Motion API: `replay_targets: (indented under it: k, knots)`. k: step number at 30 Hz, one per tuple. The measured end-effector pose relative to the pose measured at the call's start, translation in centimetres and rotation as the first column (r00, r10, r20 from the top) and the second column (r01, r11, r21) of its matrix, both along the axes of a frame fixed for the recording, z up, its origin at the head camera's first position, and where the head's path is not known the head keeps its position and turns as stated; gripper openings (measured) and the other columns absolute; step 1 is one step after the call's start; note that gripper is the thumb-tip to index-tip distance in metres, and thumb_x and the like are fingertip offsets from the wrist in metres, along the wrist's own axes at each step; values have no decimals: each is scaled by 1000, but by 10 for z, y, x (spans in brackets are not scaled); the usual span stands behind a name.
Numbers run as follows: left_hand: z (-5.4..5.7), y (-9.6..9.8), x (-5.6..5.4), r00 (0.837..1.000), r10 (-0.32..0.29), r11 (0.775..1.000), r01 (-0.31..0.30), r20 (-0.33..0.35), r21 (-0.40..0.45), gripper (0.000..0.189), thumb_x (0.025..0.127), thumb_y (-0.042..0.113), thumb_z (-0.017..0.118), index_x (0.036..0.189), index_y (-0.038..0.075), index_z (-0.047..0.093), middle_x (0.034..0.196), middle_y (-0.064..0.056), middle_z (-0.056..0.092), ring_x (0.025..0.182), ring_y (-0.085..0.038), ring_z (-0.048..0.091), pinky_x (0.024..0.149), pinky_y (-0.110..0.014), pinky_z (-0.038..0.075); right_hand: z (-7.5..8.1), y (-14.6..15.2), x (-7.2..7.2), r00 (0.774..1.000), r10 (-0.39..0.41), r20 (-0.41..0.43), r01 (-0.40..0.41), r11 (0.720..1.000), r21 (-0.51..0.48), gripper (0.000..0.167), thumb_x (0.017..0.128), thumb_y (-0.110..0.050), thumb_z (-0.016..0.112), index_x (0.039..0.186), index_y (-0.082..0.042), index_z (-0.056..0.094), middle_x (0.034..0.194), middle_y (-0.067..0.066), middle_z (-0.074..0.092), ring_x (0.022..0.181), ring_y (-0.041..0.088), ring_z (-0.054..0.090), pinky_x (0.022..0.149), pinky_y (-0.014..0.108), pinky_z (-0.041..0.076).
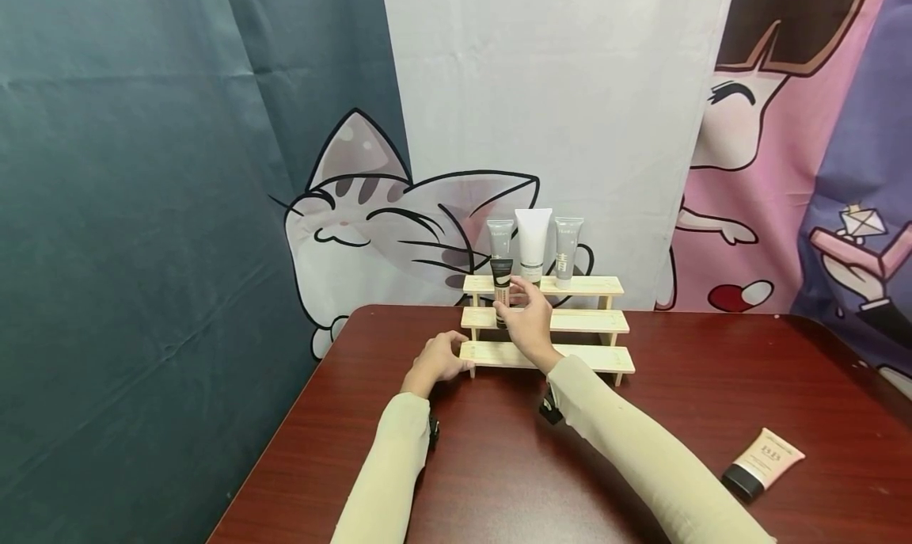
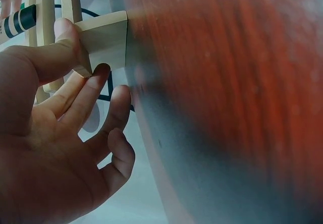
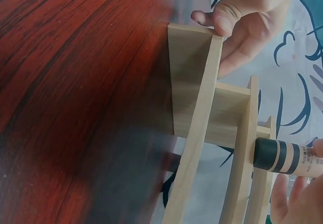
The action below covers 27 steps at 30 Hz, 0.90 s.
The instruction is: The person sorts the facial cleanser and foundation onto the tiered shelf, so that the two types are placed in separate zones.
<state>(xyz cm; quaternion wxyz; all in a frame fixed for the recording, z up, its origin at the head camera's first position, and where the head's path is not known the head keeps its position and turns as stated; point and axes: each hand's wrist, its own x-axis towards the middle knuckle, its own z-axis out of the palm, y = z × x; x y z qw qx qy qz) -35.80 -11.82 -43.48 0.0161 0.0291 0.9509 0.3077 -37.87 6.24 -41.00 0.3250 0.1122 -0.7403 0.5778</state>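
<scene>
A three-tier pale wooden display stand (image 1: 587, 320) stands on the table. My left hand (image 1: 436, 360) holds the left end of its lowest step, thumb on top and fingers at the underside in the left wrist view. With my right hand (image 1: 533, 322) I pinch a small beige cosmetic tube (image 1: 501, 292) with black ends. It is upright at the left of the middle step; in the right wrist view its dark striped cap (image 3: 266, 154) meets that step's edge. Behind it, the top step carries a grey tube (image 1: 500, 233), a white tube (image 1: 533, 239) and another grey tube (image 1: 568, 247).
A beige tube with a black cap (image 1: 765, 461) lies on the dark red wooden table (image 1: 499, 481) at the front right. Printed cloth (image 1: 570, 93) with cartoon figures hangs behind the table. A teal cloth (image 1: 142, 251) covers the left side.
</scene>
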Motion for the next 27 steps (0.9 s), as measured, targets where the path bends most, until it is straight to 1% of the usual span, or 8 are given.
replay_targets:
  k: [6, 10, 16, 22, 27]
  knots:
    - [0, 0, 0, 1000, 4, 1000, -4, -2, -1, 50, 83, 31, 82, 129, 23, 64, 130, -8, 62, 119, -31, 56, 95, -58, 41, -3, 1, -2, 1000, 11, -5, -11, 1000, 2, 50, 80, -1, 80, 127, 0, 63, 108, 16, 67, 95, 31, 68, 72, 34, 57]
    - [0, 0, 0, 1000, 6, 1000, -6, 6, -5, 50, 84, 31, 82, 130, 23, 63, 129, -7, 62, 119, -31, 56, 95, -58, 41, -3, 1, -2, 1000, 17, -6, -17, 1000, 3, 50, 80, -1, 80, 127, 0, 63, 109, 16, 67, 95, 30, 69, 74, 37, 57]
    - [1, 0, -2, 1000, 11, 1000, -11, 1, -8, 50, 83, 31, 82, 129, 23, 63, 130, -7, 61, 122, -31, 54, 96, -58, 40, -2, 2, 0, 1000, 24, 7, -24, 1000, 18, 49, 80, -2, 81, 126, 0, 63, 110, 17, 66, 96, 33, 68, 75, 38, 58]
    - [0, -1, -2, 1000, 12, 1000, -12, -2, -5, 50, 83, 30, 82, 129, 22, 64, 128, -7, 62, 120, -30, 56, 95, -58, 41, -2, 3, 0, 999, 33, 22, -34, 999, 21, 48, 81, -2, 80, 126, 0, 63, 110, 17, 66, 96, 32, 68, 73, 39, 58]
    - [-1, 1, -2, 1000, 8, 1000, -8, -3, -12, 50, 83, 31, 82, 129, 23, 64, 127, -6, 63, 120, -29, 56, 95, -58, 41, -3, 4, -1, 999, 29, 30, -29, 999, 27, 48, 81, -3, 80, 126, 0, 63, 110, 17, 66, 96, 32, 68, 74, 38, 58]
